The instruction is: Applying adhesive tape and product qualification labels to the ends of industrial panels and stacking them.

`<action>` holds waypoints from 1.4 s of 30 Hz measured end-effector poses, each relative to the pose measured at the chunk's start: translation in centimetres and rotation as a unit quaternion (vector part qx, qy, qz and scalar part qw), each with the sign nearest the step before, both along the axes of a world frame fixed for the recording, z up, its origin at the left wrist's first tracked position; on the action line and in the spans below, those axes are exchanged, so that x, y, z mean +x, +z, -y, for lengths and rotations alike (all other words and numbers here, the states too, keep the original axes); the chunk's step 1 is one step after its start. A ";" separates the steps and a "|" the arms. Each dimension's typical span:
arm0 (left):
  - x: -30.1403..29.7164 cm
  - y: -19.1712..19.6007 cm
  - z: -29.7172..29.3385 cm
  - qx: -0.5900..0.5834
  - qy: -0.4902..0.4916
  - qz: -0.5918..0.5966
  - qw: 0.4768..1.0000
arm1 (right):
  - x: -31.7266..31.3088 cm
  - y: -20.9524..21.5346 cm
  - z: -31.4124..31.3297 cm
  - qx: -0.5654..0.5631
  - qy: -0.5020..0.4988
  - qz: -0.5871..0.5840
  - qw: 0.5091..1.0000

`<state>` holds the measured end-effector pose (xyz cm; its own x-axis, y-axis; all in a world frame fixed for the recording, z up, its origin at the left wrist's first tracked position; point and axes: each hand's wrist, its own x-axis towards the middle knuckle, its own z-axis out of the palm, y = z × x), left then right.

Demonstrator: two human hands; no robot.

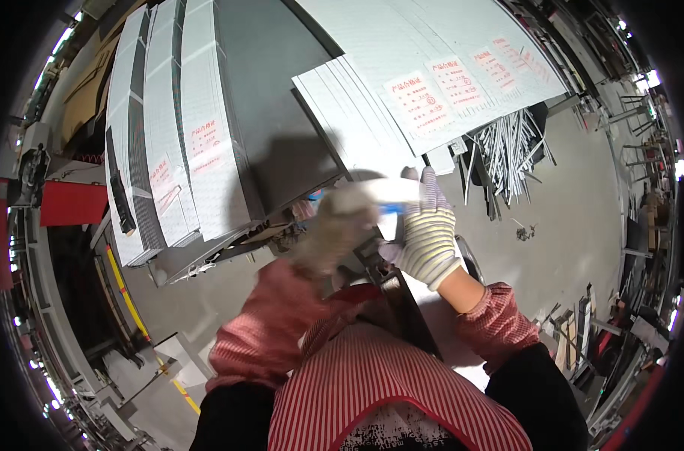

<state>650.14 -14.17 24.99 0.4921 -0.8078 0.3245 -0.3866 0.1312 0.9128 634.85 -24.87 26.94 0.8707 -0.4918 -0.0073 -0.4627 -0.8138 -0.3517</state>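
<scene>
My left hand is gloved and smeared by motion. At its fingertips is a blurred white object with a blue part beneath; the hand seems to grip it, but its exact kind is unclear. My right hand, in a yellow-and-grey striped glove, has its fingers stretched forward and thumb out to the left, just right of the white object. Both hands are at the near end of a stack of narrow white panels. Below the right hand, a white strip-like surface runs beside a dark beam.
Bundled white panels lie on a dark grey surface at left. A wide white sheet with red-printed labels covers the far right. Thin strips hang in a bunch beyond the right hand. A red panel stands far left.
</scene>
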 end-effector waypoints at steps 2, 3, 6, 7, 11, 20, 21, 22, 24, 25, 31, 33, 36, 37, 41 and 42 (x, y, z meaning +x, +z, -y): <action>-1.0 -5.4 1.1 0.154 0.097 0.073 0.980 | 1.2 0.9 1.5 0.035 0.086 -0.207 0.974; -1.8 -3.0 2.5 0.144 0.045 0.087 0.985 | -0.9 0.7 3.7 0.272 0.005 -0.016 0.962; -3.1 -0.7 4.0 0.106 0.032 0.151 0.982 | -0.3 8.5 4.3 0.391 0.047 0.370 0.841; -2.4 -2.9 3.8 0.078 0.057 0.216 0.972 | 1.2 9.1 6.2 0.102 0.202 0.210 0.951; -1.6 -2.4 2.5 0.090 0.083 0.190 0.974 | 2.1 5.5 10.4 0.160 0.196 -0.027 0.967; -1.6 -2.3 3.2 0.047 0.275 0.309 0.909 | 1.4 -4.7 11.8 0.406 -0.072 -0.125 0.902; -3.4 -1.8 3.7 0.085 0.259 0.019 0.962 | 0.4 -4.9 10.2 0.450 -0.027 0.124 0.884; -5.0 -1.4 3.5 0.114 0.219 -0.272 0.930 | -0.9 -3.9 9.3 0.449 -0.026 0.125 0.885; -8.0 -1.1 0.7 0.135 0.109 -0.269 0.948 | -2.4 -0.1 8.9 0.457 0.060 -0.001 0.888; -10.2 -2.7 -1.1 0.122 0.095 -0.272 0.950 | -1.8 0.5 9.3 0.451 0.067 0.003 0.890; -4.3 -10.8 1.2 0.504 -0.077 -0.083 0.856 | 2.3 0.6 8.8 0.308 -0.049 -0.197 0.929; -6.3 -5.9 2.6 0.138 0.226 -0.275 0.924 | 1.3 0.2 9.2 0.367 -0.094 -0.174 0.909; -2.1 -4.0 -0.3 0.069 0.191 -0.111 0.973 | 0.5 6.0 10.4 0.543 -0.124 -0.039 0.830; -1.9 -2.4 0.6 0.070 0.183 -0.114 0.974 | 0.2 6.8 10.5 0.614 -0.012 0.096 0.783; -1.6 10.0 0.8 -0.095 0.100 -0.242 0.960 | 2.8 13.2 10.7 0.574 0.219 0.122 0.779; -1.4 10.8 0.3 -0.152 0.073 -0.344 0.924 | 4.4 14.2 11.5 0.524 0.280 0.071 0.801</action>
